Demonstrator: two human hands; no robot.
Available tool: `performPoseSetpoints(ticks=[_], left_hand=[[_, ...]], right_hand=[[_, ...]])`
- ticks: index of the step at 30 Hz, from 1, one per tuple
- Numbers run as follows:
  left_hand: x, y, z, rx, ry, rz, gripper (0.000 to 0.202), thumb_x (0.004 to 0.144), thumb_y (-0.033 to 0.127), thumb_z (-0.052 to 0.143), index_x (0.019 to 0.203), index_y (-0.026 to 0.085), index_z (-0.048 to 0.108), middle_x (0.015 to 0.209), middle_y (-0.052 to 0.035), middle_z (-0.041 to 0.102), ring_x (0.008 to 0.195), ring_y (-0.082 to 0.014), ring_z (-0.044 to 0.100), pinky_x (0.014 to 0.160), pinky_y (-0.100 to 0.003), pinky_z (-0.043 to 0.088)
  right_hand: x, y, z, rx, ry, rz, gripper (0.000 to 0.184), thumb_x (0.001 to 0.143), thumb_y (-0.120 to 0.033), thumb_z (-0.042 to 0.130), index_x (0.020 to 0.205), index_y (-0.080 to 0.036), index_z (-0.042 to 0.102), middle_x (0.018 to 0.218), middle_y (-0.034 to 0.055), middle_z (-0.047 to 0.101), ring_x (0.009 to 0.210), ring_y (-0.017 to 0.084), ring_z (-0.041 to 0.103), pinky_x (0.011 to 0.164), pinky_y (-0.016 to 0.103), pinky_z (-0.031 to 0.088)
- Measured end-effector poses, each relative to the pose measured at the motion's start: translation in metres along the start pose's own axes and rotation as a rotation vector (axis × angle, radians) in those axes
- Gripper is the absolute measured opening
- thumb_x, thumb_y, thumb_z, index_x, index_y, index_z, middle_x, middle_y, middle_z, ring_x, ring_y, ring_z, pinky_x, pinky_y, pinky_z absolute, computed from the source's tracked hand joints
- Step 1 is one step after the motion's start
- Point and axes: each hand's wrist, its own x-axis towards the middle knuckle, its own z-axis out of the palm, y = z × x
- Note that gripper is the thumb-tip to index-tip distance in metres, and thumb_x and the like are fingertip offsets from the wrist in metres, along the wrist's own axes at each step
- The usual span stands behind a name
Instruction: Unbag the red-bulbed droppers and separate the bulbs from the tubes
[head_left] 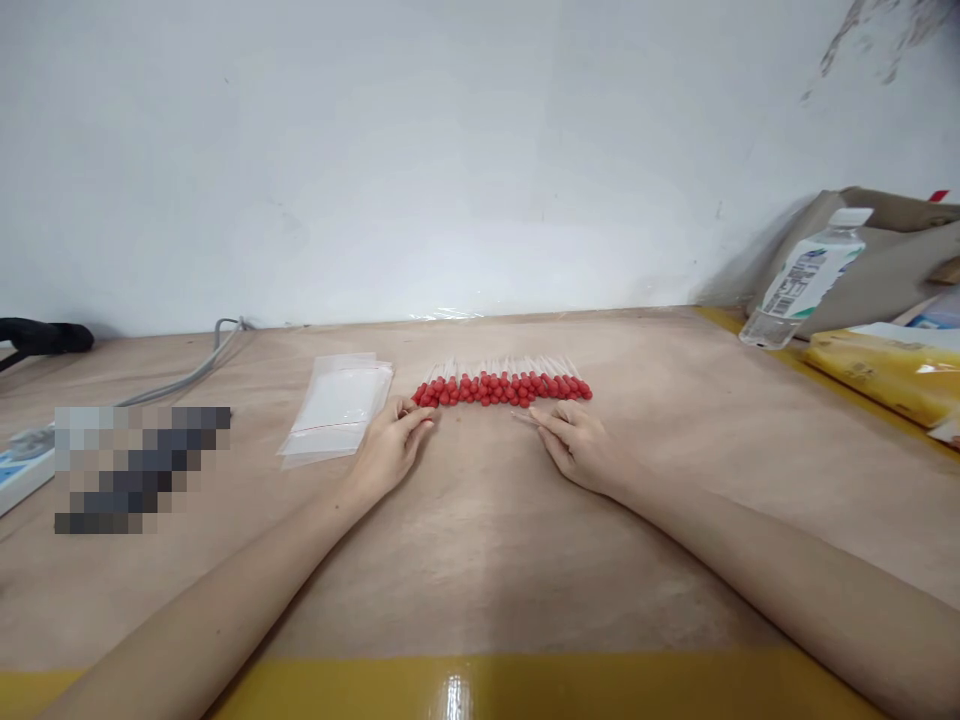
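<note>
A row of thin whitish sticks with round red tips (pixel 502 388) lies on the table in front of me, the red ends towards me. At its left end, my left hand (pixel 396 445) is closed in a pinch close to the nearest red tips; what the fingers hold, if anything, is hidden. Just below the row, towards its right side, my right hand (pixel 581 447) pinches a thin pale stick (pixel 524 417) that points left. Beside my left hand lies a stack of clear plastic zip bags (pixel 334 405), partly behind the fingers.
A plastic bottle (pixel 806 280) leans against a cardboard box (pixel 885 260) at the right, with a yellow package (pixel 885 370) in front. On the left are a power strip (pixel 28 470), a grey cable (pixel 187 375) and a blurred-out dark item (pixel 150 470). A wall (pixel 450 160) rises behind.
</note>
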Motion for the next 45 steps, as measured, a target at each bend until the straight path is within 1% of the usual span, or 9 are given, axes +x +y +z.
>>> performPoseSetpoints(ticks=[3, 7, 10, 14, 24, 29, 35, 40, 45], left_hand=[[0.0, -0.001, -0.001, 0.085, -0.019, -0.062, 0.026, 0.085, 0.023, 0.04, 0.097, 0.017, 0.062, 0.083, -0.0059, 0.049, 0.074, -0.0162, 0.053, 0.066, -0.029, 0.047], [0.0, -0.005, -0.005, 0.111, 0.017, -0.122, 0.024, 0.081, 0.021, 0.042, 0.101, 0.018, 0.057, 0.085, -0.0046, 0.048, 0.069, -0.0144, 0.053, 0.063, -0.027, 0.047], [-0.001, -0.008, -0.006, 0.13, 0.001, -0.15, 0.016, 0.083, 0.026, 0.044, 0.092, 0.019, 0.054, 0.087, -0.0035, 0.051, 0.067, -0.0137, 0.055, 0.06, -0.026, 0.045], [-0.001, -0.009, -0.004, 0.104, -0.053, -0.122, 0.016, 0.083, 0.034, 0.048, 0.082, 0.019, 0.053, 0.083, -0.0019, 0.052, 0.064, -0.0127, 0.054, 0.06, -0.025, 0.045], [-0.003, 0.001, -0.007, 0.025, -0.067, -0.108, 0.025, 0.083, 0.042, 0.048, 0.084, 0.019, 0.057, 0.083, -0.0009, 0.055, 0.062, -0.0112, 0.053, 0.062, -0.025, 0.044], [0.0, 0.0, -0.008, 0.101, 0.076, -0.161, 0.022, 0.084, 0.039, 0.047, 0.083, 0.02, 0.058, 0.085, -0.003, 0.057, 0.084, -0.0194, 0.053, 0.073, -0.031, 0.043], [0.008, -0.007, -0.007, 0.028, 0.201, -0.27, 0.017, 0.084, 0.031, 0.046, 0.081, 0.02, 0.058, 0.084, -0.0043, 0.055, 0.086, -0.0215, 0.048, 0.079, -0.036, 0.041], [0.023, 0.001, -0.01, -0.016, 0.144, -0.207, 0.014, 0.079, 0.032, 0.052, 0.08, 0.02, 0.06, 0.088, -0.004, 0.054, 0.092, -0.0215, 0.047, 0.084, -0.036, 0.039], [0.051, 0.021, 0.003, 0.046, 0.037, -0.062, 0.02, 0.076, 0.037, 0.057, 0.084, 0.019, 0.06, 0.097, -0.0062, 0.053, 0.097, -0.023, 0.046, 0.088, -0.038, 0.037]], right_hand=[[0.006, -0.006, -0.001, 0.05, 0.008, 0.027, 0.027, 0.086, -0.016, 0.039, 0.108, -0.016, 0.054, 0.086, 0.0073, 0.06, 0.081, 0.018, 0.054, 0.071, 0.03, 0.043], [0.014, -0.013, -0.001, -0.037, 0.018, -0.016, 0.018, 0.084, -0.014, 0.038, 0.08, -0.015, 0.056, 0.071, 0.0065, 0.058, 0.07, 0.018, 0.052, 0.063, 0.029, 0.04], [0.017, -0.014, 0.0, -0.072, 0.016, -0.056, 0.02, 0.084, -0.014, 0.038, 0.073, -0.016, 0.055, 0.066, 0.0054, 0.056, 0.066, 0.017, 0.05, 0.062, 0.029, 0.038], [0.014, -0.013, 0.002, 0.042, -0.02, -0.07, 0.012, 0.081, -0.023, 0.049, 0.077, -0.016, 0.057, 0.07, 0.0046, 0.056, 0.068, 0.016, 0.05, 0.066, 0.029, 0.04], [0.011, -0.012, 0.001, 0.195, -0.148, -0.075, 0.029, 0.079, -0.042, 0.055, 0.087, -0.015, 0.061, 0.081, 0.0077, 0.059, 0.077, 0.018, 0.053, 0.07, 0.032, 0.044], [0.01, -0.012, 0.003, 0.2, -0.142, -0.069, 0.031, 0.078, -0.042, 0.056, 0.091, -0.015, 0.061, 0.083, 0.008, 0.059, 0.079, 0.018, 0.055, 0.07, 0.032, 0.045], [0.01, -0.009, -0.003, 0.251, -0.125, -0.053, 0.037, 0.074, -0.046, 0.059, 0.096, -0.016, 0.061, 0.085, 0.0085, 0.059, 0.081, 0.019, 0.055, 0.071, 0.033, 0.047], [0.011, -0.006, -0.006, 0.282, -0.112, -0.131, 0.047, 0.068, -0.053, 0.064, 0.099, -0.018, 0.061, 0.097, 0.0101, 0.057, 0.087, 0.021, 0.053, 0.076, 0.038, 0.045], [0.012, -0.008, -0.008, 0.264, -0.104, -0.115, 0.037, 0.075, -0.046, 0.058, 0.098, -0.017, 0.061, 0.097, 0.0103, 0.057, 0.09, 0.021, 0.052, 0.079, 0.039, 0.043]])
